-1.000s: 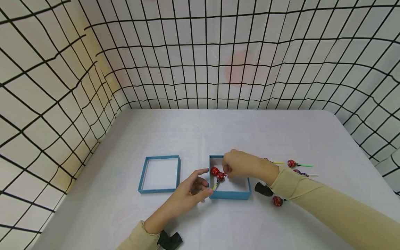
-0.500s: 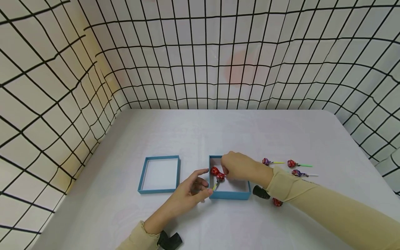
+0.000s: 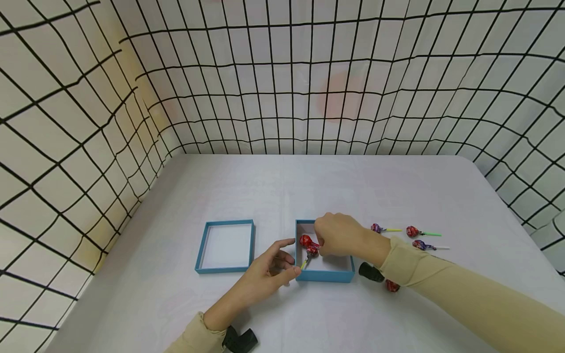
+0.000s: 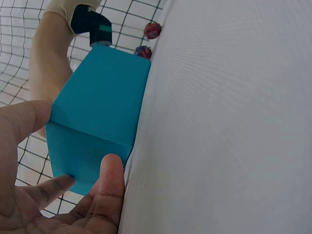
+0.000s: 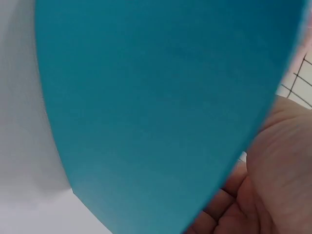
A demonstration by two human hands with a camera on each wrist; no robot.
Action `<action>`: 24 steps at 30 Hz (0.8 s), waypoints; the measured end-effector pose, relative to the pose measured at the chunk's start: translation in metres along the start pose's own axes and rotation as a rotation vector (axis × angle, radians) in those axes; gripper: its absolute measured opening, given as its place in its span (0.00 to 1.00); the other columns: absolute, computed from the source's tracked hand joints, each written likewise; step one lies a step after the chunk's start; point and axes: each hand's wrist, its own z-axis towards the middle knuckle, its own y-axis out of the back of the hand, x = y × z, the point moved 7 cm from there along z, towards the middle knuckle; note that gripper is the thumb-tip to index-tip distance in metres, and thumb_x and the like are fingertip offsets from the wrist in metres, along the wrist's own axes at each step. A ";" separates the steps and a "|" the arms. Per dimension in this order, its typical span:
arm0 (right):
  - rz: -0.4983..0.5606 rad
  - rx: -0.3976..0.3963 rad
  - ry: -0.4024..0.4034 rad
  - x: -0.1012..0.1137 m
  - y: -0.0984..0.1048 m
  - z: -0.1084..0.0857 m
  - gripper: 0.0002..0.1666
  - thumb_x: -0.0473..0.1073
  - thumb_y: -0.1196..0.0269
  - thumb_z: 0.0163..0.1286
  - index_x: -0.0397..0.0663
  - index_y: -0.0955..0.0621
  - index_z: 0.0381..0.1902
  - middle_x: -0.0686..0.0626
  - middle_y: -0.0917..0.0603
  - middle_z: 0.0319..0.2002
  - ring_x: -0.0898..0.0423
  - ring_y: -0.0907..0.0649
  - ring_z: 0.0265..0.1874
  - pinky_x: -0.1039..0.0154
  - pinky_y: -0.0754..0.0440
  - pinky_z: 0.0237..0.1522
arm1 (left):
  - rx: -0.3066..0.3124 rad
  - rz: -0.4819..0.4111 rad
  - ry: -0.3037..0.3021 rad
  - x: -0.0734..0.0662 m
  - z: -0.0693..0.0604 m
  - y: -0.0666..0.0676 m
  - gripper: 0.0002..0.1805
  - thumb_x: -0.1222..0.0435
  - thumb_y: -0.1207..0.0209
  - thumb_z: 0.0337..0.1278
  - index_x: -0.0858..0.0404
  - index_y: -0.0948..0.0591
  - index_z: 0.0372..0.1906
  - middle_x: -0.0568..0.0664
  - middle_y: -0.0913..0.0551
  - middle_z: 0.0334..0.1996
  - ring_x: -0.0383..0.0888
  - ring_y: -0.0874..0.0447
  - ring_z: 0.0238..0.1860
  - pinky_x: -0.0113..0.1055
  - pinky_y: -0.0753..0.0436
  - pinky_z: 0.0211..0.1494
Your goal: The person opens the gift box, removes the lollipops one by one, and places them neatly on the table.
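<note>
A blue open box (image 3: pixel 324 275) with a white inside stands on the table, holding red-wrapped lollipops. My left hand (image 3: pixel 270 267) is at its left side, fingers spread and touching the wall; in the left wrist view the thumb rests at a corner of the box (image 4: pixel 100 97). My right hand (image 3: pixel 337 234) reaches down into the box with curled fingers, pinching a red lollipop (image 3: pixel 305 240) by its stick end, which the hand hides. Another lollipop (image 3: pixel 312 251) with a yellow stick lies just below it. The box wall (image 5: pixel 156 107) covers the right fingertips in the right wrist view.
A blue-rimmed square lid (image 3: pixel 225 246), white inside, lies left of the box. Several lollipops lie on the right: a purple one (image 3: pixel 376 228), a red one (image 3: pixel 412 231), another purple one (image 3: pixel 419 244) and a partly hidden red one (image 3: pixel 392 286). Black netting surrounds the white table (image 3: pixel 282 186).
The upper lollipop in the box has shifted slightly right with the right hand's fingers. My right forearm has moved a little, uncovering lollipops on the right. The left hand stays at the box.
</note>
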 end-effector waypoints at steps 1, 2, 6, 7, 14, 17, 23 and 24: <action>-0.006 -0.005 0.001 0.000 0.001 -0.001 0.15 0.39 0.20 0.59 0.52 0.18 0.22 0.55 0.17 0.22 0.57 0.21 0.22 0.64 0.20 0.25 | 0.000 -0.001 0.001 0.000 0.000 0.000 0.35 0.61 0.35 0.76 0.56 0.33 0.81 0.62 0.19 0.55 0.45 0.16 0.48 0.29 0.11 0.45; -0.010 -0.012 0.002 0.000 0.003 -0.001 0.15 0.39 0.20 0.59 0.52 0.18 0.22 0.56 0.17 0.22 0.58 0.21 0.22 0.64 0.20 0.25 | -0.001 -0.002 0.001 0.000 0.000 0.000 0.35 0.61 0.35 0.76 0.56 0.33 0.81 0.62 0.19 0.55 0.45 0.16 0.48 0.29 0.11 0.45; -0.021 -0.030 0.007 0.000 0.008 -0.004 0.16 0.40 0.21 0.59 0.54 0.19 0.21 0.56 0.18 0.22 0.58 0.21 0.22 0.64 0.21 0.24 | -0.001 -0.005 -0.002 -0.001 0.000 0.000 0.35 0.62 0.35 0.76 0.56 0.33 0.81 0.62 0.19 0.55 0.45 0.16 0.48 0.29 0.11 0.45; -0.019 -0.033 0.008 -0.001 0.009 -0.004 0.16 0.40 0.21 0.59 0.54 0.19 0.21 0.56 0.18 0.22 0.58 0.21 0.22 0.64 0.21 0.24 | 0.000 -0.005 -0.002 -0.001 0.000 0.000 0.35 0.62 0.35 0.76 0.56 0.33 0.81 0.62 0.19 0.54 0.45 0.16 0.48 0.29 0.11 0.45; 0.018 -0.044 0.030 -0.005 0.015 -0.006 0.17 0.40 0.21 0.60 0.55 0.19 0.19 0.57 0.19 0.21 0.59 0.22 0.22 0.65 0.24 0.24 | 0.008 -0.007 0.001 0.000 0.000 0.000 0.35 0.62 0.35 0.76 0.58 0.34 0.81 0.62 0.19 0.55 0.45 0.17 0.48 0.29 0.12 0.45; 0.044 -0.047 0.042 -0.007 0.017 -0.007 0.16 0.38 0.22 0.59 0.55 0.19 0.19 0.57 0.20 0.20 0.59 0.23 0.21 0.66 0.26 0.23 | 0.009 -0.010 0.001 0.000 0.000 -0.001 0.35 0.62 0.35 0.76 0.58 0.34 0.81 0.62 0.19 0.55 0.45 0.17 0.48 0.28 0.12 0.45; 0.101 -0.034 0.055 -0.010 0.021 -0.009 0.15 0.38 0.24 0.59 0.55 0.19 0.19 0.57 0.20 0.20 0.59 0.23 0.22 0.67 0.27 0.24 | 0.008 -0.012 0.001 0.001 0.000 -0.001 0.35 0.62 0.35 0.76 0.58 0.34 0.81 0.63 0.19 0.55 0.45 0.17 0.48 0.28 0.12 0.45; 0.106 -0.033 0.057 -0.011 0.021 -0.010 0.15 0.38 0.24 0.59 0.55 0.19 0.19 0.57 0.19 0.20 0.59 0.23 0.22 0.67 0.27 0.24 | 0.008 -0.012 0.001 0.001 0.000 0.000 0.35 0.62 0.35 0.76 0.59 0.34 0.81 0.62 0.19 0.55 0.45 0.17 0.48 0.29 0.12 0.46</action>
